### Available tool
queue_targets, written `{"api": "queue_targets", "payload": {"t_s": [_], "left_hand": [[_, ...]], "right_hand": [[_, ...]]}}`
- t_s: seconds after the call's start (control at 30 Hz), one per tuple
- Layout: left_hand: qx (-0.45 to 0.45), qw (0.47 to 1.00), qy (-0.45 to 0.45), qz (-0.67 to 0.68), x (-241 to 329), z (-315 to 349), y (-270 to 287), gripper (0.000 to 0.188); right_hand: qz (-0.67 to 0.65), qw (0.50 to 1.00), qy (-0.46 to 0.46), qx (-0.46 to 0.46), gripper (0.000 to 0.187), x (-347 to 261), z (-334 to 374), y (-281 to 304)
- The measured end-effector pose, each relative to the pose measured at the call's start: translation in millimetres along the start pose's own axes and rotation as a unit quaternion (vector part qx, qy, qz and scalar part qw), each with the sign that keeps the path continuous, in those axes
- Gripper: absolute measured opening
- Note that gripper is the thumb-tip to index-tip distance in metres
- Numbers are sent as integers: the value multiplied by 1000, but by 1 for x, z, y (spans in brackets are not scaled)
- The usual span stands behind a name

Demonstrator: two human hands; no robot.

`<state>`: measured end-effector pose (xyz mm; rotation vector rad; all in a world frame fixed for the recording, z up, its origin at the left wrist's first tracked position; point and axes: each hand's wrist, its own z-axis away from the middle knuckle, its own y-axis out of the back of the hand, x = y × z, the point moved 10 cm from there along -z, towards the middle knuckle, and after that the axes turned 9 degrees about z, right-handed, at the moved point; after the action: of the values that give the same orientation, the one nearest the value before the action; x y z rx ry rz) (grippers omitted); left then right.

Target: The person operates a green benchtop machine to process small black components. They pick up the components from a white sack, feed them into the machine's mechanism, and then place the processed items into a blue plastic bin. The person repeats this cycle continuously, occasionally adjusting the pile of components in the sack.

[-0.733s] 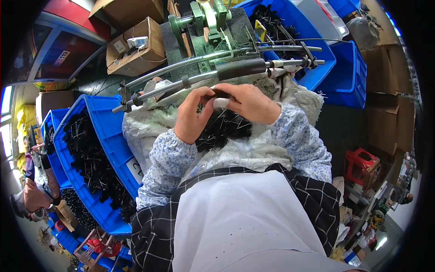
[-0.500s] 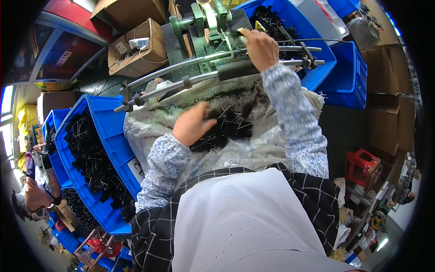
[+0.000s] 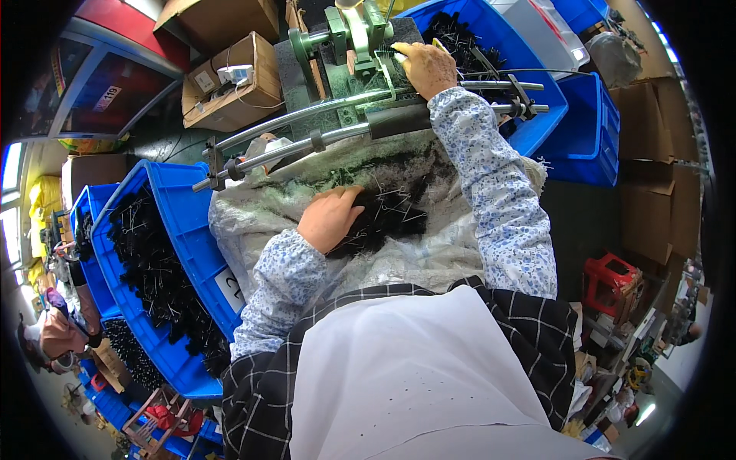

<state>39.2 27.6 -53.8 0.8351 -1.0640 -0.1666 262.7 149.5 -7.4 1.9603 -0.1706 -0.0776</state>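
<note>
My right hand (image 3: 429, 69) is closed in a pinch at the green machine (image 3: 354, 46). A small black-bristled wire brush (image 3: 386, 54) sticks out from its fingertips toward the machine's wheel. Lower and to the left, my left hand (image 3: 330, 219) hovers at the edge of a heap of black wire brushes (image 3: 392, 208), its fingers stretched out and nothing visible in them. Thin metal stems with looped ends poke from the heap. Under it lies a dusty whitish woven sack (image 3: 448, 249), draped between me and two metal rails (image 3: 345, 132).
At my left a blue bin (image 3: 188, 230) holds many black brushes. Another blue bin (image 3: 529, 115) with brushes stands beyond my right hand, beside a smaller blue bin (image 3: 590, 130). An opened cardboard box (image 3: 230, 107) sits left of the machine. A red plastic stool (image 3: 609, 284) is at right.
My right hand has moved slightly left, bringing the brush closer to the machine's wheel. My left hand has shifted a little, its thumb and fingers nearer together.
</note>
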Motion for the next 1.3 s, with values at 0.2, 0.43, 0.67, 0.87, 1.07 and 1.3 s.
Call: {"api": "queue_targets", "payload": {"t_s": [0.2, 0.43, 0.67, 0.87, 1.07, 1.3], "left_hand": [[63, 996, -43, 55, 12, 5, 25, 31], [69, 993, -54, 82, 24, 8, 36, 29], [63, 994, -71, 52, 34, 5, 37, 28], [97, 990, -80, 69, 32, 10, 51, 30], [112, 985, -85, 99, 36, 9, 57, 29], [79, 990, -92, 72, 44, 3, 52, 28]], "right_hand": [[3, 1000, -11, -23, 23, -4, -2, 1], [-10, 1000, 5, -7, 22, -6, -3, 4], [10, 999, 25, -20, 23, -5, -10, -12], [78, 992, -85, -59, 43, 18, 7, 10], [-5, 997, -71, -1, 29, 12, 11, 3], [21, 997, -39, 65, 13, -46, 2, 10]]}}
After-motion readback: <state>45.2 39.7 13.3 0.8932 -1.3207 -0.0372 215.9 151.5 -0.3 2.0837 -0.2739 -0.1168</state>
